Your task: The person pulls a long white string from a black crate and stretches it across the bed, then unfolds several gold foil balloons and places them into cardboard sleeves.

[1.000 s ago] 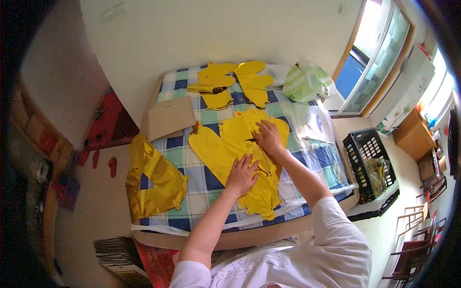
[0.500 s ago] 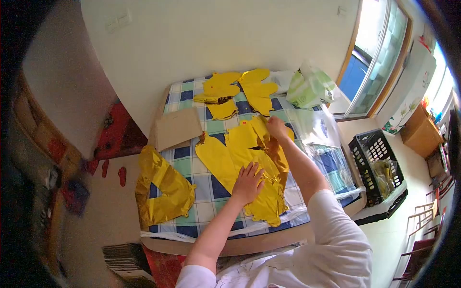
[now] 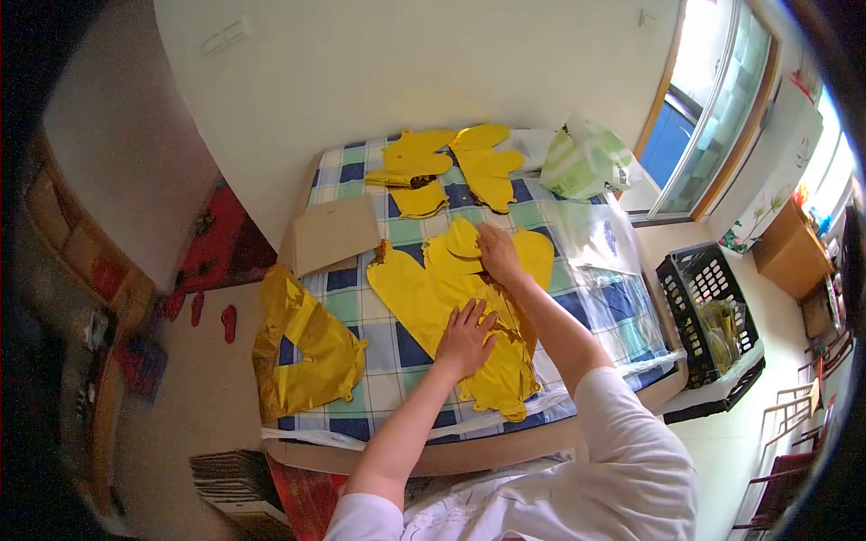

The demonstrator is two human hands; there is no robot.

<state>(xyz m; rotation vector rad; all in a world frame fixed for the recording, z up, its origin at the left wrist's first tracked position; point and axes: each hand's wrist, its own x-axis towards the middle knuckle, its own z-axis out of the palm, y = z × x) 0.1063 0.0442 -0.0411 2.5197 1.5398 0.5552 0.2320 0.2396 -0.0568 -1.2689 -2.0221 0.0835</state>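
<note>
A flat yellow foil balloon (image 3: 410, 293) lies spread across the middle of a blue, green and white checked tablecloth (image 3: 379, 347). My left hand (image 3: 465, 336) presses flat on its near part, fingers apart. My right hand (image 3: 499, 254) rests on the balloon's far part, fingers bent on a folded-over flap; whether it pinches the foil I cannot tell. More yellow balloon pieces (image 3: 451, 167) lie at the far end of the table.
A crumpled gold foil balloon (image 3: 302, 343) hangs over the table's left edge. A brown cardboard sheet (image 3: 334, 236) lies at far left, a green and white plastic bag (image 3: 582, 162) at far right, clear plastic sheets (image 3: 591, 239) beside it. A black basket (image 3: 708, 311) stands on the floor at right.
My right hand reached to the balloon's far edge, then drew back toward me with a flap now folded over. My left hand stayed pressed on the near part.
</note>
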